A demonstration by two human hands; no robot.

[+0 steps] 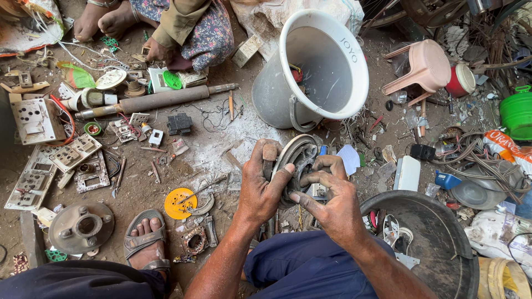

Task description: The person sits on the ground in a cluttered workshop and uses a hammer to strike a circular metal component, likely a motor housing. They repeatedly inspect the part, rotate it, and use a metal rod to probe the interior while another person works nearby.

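Note:
My left hand [261, 185] grips the left rim of a round grey metal motor casing [299, 158] held upright in front of me, and a brownish tool handle [270, 155] sticks up under its fingers. My right hand [327, 194] wraps the casing's lower right side, fingers pressed against its dark inner parts. Both forearms come up from the bottom of the view over my blue-trousered legs.
A white plastic bucket [327, 66] lies tilted behind the casing. A black round pan [438, 238] sits at the right, a pink stool [424, 69] and tangled wires [471, 152] beyond. Switch plates [33, 119], a metal rod [160, 99], a yellow disc [178, 203] and my sandalled foot [145, 241] lie left. Another person [177, 27] sits opposite.

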